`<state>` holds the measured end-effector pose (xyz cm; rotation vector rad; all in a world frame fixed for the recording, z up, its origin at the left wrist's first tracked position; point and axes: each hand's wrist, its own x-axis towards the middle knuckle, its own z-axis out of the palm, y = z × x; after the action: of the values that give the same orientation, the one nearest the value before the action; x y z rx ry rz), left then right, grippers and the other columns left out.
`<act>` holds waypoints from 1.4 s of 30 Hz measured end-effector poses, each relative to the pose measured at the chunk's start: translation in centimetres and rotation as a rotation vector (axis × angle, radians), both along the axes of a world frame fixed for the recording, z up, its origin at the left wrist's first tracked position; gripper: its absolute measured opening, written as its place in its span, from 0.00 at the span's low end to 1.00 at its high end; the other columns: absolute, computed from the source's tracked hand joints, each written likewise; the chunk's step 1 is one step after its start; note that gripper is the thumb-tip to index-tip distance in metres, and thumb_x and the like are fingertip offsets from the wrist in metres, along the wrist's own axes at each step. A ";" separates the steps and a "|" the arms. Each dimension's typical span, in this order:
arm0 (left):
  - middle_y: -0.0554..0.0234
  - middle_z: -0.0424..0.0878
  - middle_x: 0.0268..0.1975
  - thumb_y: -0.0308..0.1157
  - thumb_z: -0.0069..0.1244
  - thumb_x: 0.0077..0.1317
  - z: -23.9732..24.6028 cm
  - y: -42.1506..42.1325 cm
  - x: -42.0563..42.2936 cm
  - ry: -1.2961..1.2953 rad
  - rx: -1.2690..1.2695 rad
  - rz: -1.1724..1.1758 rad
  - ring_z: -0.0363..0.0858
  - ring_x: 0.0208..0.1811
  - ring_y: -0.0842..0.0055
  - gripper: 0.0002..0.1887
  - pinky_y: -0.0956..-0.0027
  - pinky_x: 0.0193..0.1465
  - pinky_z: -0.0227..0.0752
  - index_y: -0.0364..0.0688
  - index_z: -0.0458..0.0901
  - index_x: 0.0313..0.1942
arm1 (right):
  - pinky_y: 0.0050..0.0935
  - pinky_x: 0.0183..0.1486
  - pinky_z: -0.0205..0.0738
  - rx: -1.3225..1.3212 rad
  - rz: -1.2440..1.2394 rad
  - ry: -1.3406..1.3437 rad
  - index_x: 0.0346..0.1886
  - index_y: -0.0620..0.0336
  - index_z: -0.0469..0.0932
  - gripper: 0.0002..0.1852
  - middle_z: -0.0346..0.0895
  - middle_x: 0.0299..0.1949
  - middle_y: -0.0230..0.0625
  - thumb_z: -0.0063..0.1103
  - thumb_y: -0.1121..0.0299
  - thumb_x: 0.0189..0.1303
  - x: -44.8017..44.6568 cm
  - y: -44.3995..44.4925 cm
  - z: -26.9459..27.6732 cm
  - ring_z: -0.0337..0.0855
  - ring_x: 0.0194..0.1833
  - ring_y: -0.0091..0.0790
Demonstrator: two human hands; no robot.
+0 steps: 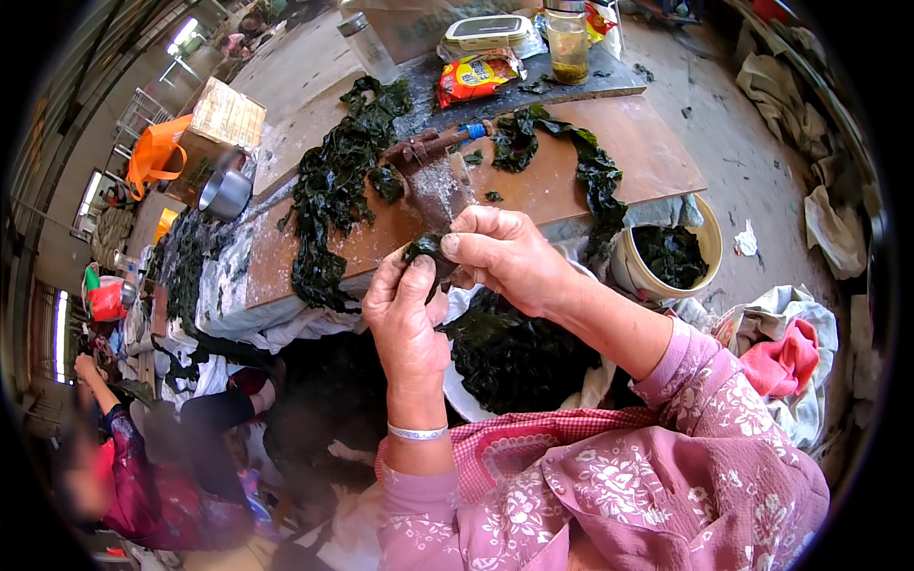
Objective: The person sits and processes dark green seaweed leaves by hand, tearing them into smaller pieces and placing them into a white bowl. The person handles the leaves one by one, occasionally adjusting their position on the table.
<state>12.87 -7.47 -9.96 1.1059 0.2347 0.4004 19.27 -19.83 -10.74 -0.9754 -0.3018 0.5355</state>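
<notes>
My left hand [410, 307] grips a small folded strip of dark green seaweed [426, 247] between thumb and fingers. Close against it, my right hand [510, 260] pinches the same strip's right side with its fingertips. Both hands are held just off the front edge of a brown board [550, 193]. Right behind them on the board lies a rusty metal tool [428, 153] with a blue band, sprinkled with white grains. A long heap of wet seaweed [335, 178] spreads to its left, and another strand [600, 171] curves to its right, drooping over the edge.
Below my hands stands a white tub [468, 396] of seaweed; a cream bucket [703, 257] holding more is at right. Toward the back are a glass jar [568, 46], a red snack packet [480, 77], a lunch box [489, 30] and a clear bottle [368, 46]. Another person [164, 485] sits at left.
</notes>
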 end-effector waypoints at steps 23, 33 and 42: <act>0.78 0.79 0.36 0.27 0.59 0.62 0.7 5.7 -0.7 -0.037 0.295 0.083 0.72 0.32 0.93 0.07 0.87 0.24 0.58 0.46 0.80 0.40 | 0.21 0.30 0.70 -0.262 -0.155 -0.443 0.33 0.64 0.74 0.06 0.71 0.22 0.26 0.55 0.74 0.67 0.2 -1.4 1.9 0.71 0.26 0.17; 0.70 0.83 0.33 0.18 0.55 0.59 1.0 5.1 -0.8 -0.017 0.711 -0.078 0.76 0.35 0.87 0.06 0.80 0.40 0.70 0.31 0.84 0.37 | 0.35 0.36 0.76 -0.627 -0.486 -1.063 0.38 0.63 0.82 0.10 0.80 0.30 0.40 0.61 0.64 0.64 2.9 -2.5 0.6 0.83 0.32 0.35; 0.60 0.85 0.32 0.22 0.57 0.59 -0.7 5.3 1.2 -0.102 0.996 -0.056 0.81 0.33 0.77 0.07 0.73 0.38 0.73 0.32 0.84 0.38 | 0.43 0.34 0.74 -0.625 -0.331 -1.014 0.35 0.61 0.79 0.06 0.78 0.26 0.48 0.61 0.69 0.57 2.6 -1.9 -0.2 0.80 0.32 0.53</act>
<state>14.06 -2.17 -10.61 2.0544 -0.1149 0.5385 21.88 -21.74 -10.94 -1.8317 -0.8846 -0.2430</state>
